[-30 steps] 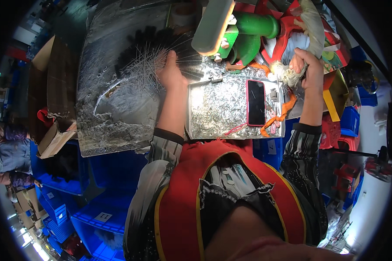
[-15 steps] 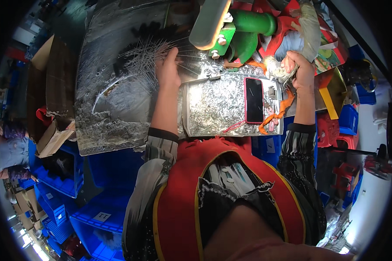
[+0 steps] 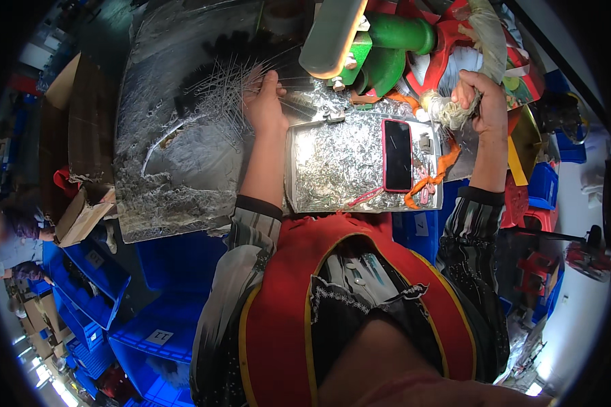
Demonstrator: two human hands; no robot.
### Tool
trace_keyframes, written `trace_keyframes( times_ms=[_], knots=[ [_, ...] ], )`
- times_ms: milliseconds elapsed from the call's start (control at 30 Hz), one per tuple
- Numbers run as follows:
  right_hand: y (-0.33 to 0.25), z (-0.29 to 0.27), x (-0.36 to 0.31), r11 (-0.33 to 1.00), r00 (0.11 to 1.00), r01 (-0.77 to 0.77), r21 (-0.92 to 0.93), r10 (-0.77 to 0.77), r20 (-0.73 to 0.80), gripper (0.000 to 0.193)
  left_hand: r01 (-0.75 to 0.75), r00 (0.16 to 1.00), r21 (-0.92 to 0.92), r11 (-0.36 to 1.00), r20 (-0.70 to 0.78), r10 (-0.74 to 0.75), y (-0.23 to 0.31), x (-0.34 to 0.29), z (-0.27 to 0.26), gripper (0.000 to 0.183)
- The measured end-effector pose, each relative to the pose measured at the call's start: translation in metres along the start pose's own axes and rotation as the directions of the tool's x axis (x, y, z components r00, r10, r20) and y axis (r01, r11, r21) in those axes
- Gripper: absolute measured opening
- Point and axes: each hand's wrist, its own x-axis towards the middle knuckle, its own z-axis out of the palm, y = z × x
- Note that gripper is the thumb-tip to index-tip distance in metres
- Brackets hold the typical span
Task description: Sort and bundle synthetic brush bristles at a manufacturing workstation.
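Observation:
My left hand (image 3: 266,105) is at the right edge of a loose heap of thin metal wires (image 3: 217,88), thumb raised. Its fingers are closed among the wires and partly hidden, with several wires sticking out around them. My right hand (image 3: 483,98) is wrapped around the knotted end of a cloth-wrapped lever (image 3: 490,41) at the right of a green machine (image 3: 394,34). A small metal fixture (image 3: 330,112) sits below the machine, between my hands. In front of it lies a silvery, foil-like work plate (image 3: 336,163) bearing a phone with a red case (image 3: 397,156).
A worn metal tabletop (image 3: 176,210) extends left, beside an open cardboard box (image 3: 88,149). Blue crates (image 3: 149,332) stand below it. An orange cloth strip (image 3: 448,163) hangs near my right wrist. A lamp head (image 3: 331,41) overhangs the fixture. Another person (image 3: 13,237) is at far left.
My right hand and the knotted lever end have shifted right, my forearm swinging outward. My left hand has moved slightly right by the wires. At far left, the other person's arm and a blue crate have moved.

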Motion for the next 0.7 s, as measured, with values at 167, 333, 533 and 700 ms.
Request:
trace_keyframes(
  times_ms=[167, 333, 533, 700],
  knots=[
    [0.052, -0.003, 0.002, 0.974, 0.983, 0.170, 0.152, -0.178, 0.041, 0.036, 0.000, 1.000, 0.008, 1.000, 0.008, 0.000, -0.002, 0.003, -0.004, 0.028],
    [0.097, 0.010, 0.006, 0.933, 0.912, 0.358, -0.042, -0.359, -0.197, 0.029, 0.009, 1.000, -0.091, 0.996, 0.001, -0.009, 0.002, 0.004, -0.007, 0.028],
    [0.043, -0.001, -0.001, 0.993, 0.994, 0.101, 0.068, -0.098, -0.049, 0.032, 0.036, 0.997, -0.121, 0.992, -0.066, -0.044, 0.000, 0.007, -0.015, 0.023],
    [0.003, -0.002, 0.000, 1.000, 1.000, 0.018, -0.011, -0.018, 0.009, 0.037, 0.054, 0.997, -0.126, 0.991, -0.050, -0.060, 0.002, 0.004, -0.006, 0.025]
  ],
)
